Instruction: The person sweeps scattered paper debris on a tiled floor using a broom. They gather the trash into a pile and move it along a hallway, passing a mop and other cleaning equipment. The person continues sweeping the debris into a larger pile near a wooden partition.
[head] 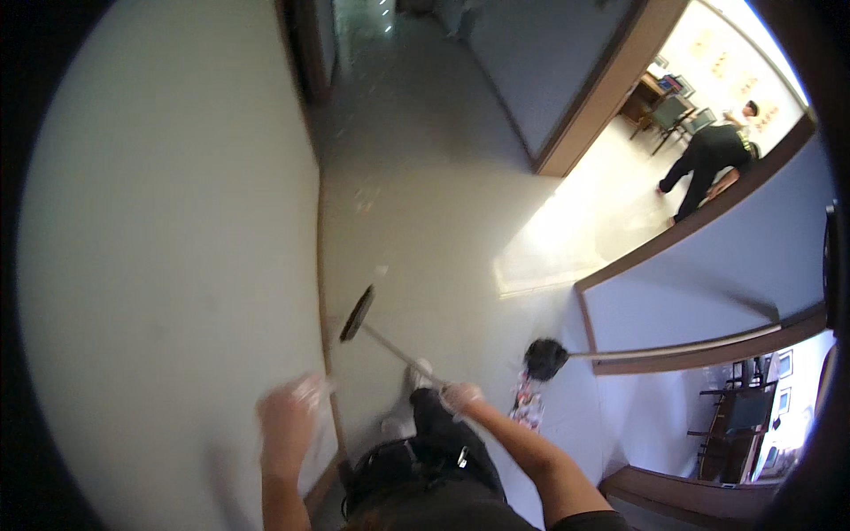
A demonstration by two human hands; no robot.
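My right hand [461, 398], in a clear plastic glove, is closed around the handle of a push broom [358, 313]. The dark broom head is on the floor near the foot of the left wall, and its pale handle [396, 348] slants back to my hand. A small pale scrap [381, 270] lies on the floor just beyond the broom head. My left hand [297, 402], also in a clear glove, is raised apart from the broom, beside the pale wall [179, 265]. Motion blurs its fingers, so their pose is unclear.
A dark-headed mop [546, 359] leans at the right wall, a colourful printed heap [528, 403] beside it. Through the far doorway a person [714, 156] bends over near chairs [667, 114]. A nearer doorway shows a table [737, 425]. The corridor floor [425, 219] runs ahead.
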